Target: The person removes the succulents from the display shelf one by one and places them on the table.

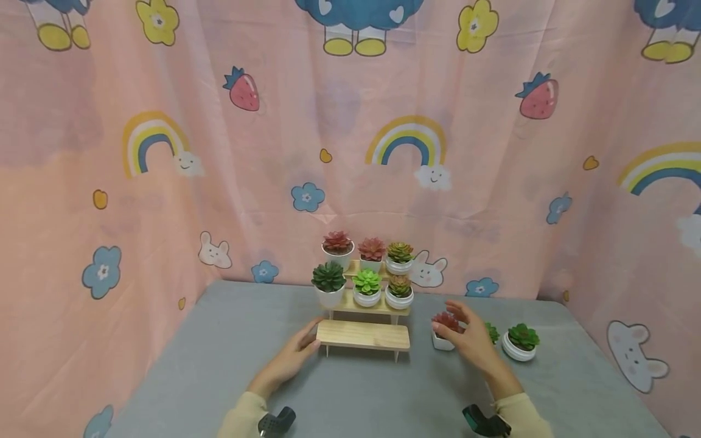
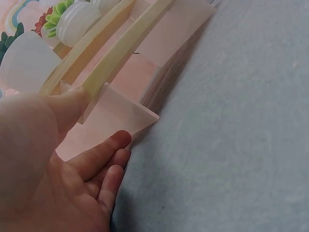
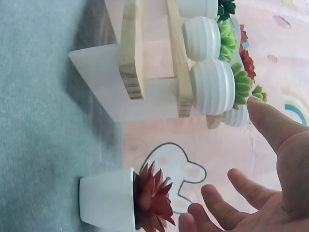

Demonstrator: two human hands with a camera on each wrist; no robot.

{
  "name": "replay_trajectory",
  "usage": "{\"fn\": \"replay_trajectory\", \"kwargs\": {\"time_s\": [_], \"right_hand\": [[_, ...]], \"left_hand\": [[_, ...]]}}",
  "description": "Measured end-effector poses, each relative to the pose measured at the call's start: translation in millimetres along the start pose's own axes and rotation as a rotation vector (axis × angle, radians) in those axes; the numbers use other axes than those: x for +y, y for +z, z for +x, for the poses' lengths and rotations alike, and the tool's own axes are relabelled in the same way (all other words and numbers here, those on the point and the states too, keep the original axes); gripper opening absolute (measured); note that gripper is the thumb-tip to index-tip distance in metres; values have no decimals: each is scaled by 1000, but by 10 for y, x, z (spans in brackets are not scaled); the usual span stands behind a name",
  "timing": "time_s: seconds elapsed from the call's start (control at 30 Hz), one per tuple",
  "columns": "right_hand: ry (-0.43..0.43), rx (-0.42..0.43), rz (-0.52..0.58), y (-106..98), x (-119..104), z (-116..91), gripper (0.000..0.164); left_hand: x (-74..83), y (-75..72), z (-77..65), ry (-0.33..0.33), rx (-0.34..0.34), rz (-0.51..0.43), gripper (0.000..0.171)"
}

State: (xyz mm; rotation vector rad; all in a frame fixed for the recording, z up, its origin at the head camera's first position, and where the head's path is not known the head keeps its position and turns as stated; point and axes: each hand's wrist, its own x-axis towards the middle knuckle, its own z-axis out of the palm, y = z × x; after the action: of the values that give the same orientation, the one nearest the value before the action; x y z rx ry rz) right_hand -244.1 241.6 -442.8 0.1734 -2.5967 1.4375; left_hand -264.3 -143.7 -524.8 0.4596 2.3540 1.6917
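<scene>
A three-step display stand (image 1: 363, 336) has pale wooden shelves on white side panels. My left hand (image 1: 292, 351) is at the left end of its lowest shelf. In the left wrist view the thumb (image 2: 72, 104) touches the shelf end, and the loosely extended fingers (image 2: 104, 154) lie by the side panel (image 2: 116, 118). My right hand (image 1: 475, 340) reaches around a red succulent (image 1: 446, 322) in a square white pot on the table. In the right wrist view, its spread fingers (image 3: 219, 205) stand apart from the red succulent's leaves (image 3: 155, 198).
Potted succulents stand on the upper two steps, among them a dark green one (image 1: 328, 278) and a bright green one (image 1: 367, 282). Right of my right hand are a partly hidden green succulent (image 1: 492, 332) and another green one (image 1: 522, 338). A patterned pink curtain (image 1: 350, 213) hangs behind the grey table (image 1: 235, 328).
</scene>
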Motion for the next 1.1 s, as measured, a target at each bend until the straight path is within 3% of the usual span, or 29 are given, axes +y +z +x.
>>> {"fn": "replay_trajectory", "kwargs": {"time_s": [0.4, 0.8, 1.1], "right_hand": [[15, -32, 55, 159, -112, 129, 66], [-51, -49, 43, 307, -245, 310, 69], [14, -83, 49, 454, -246, 392, 74]], "left_hand": [[12, -21, 24, -12, 15, 0, 61], [4, -2, 35, 9, -1, 0, 64], [4, 0, -5, -10, 5, -15, 62]]}}
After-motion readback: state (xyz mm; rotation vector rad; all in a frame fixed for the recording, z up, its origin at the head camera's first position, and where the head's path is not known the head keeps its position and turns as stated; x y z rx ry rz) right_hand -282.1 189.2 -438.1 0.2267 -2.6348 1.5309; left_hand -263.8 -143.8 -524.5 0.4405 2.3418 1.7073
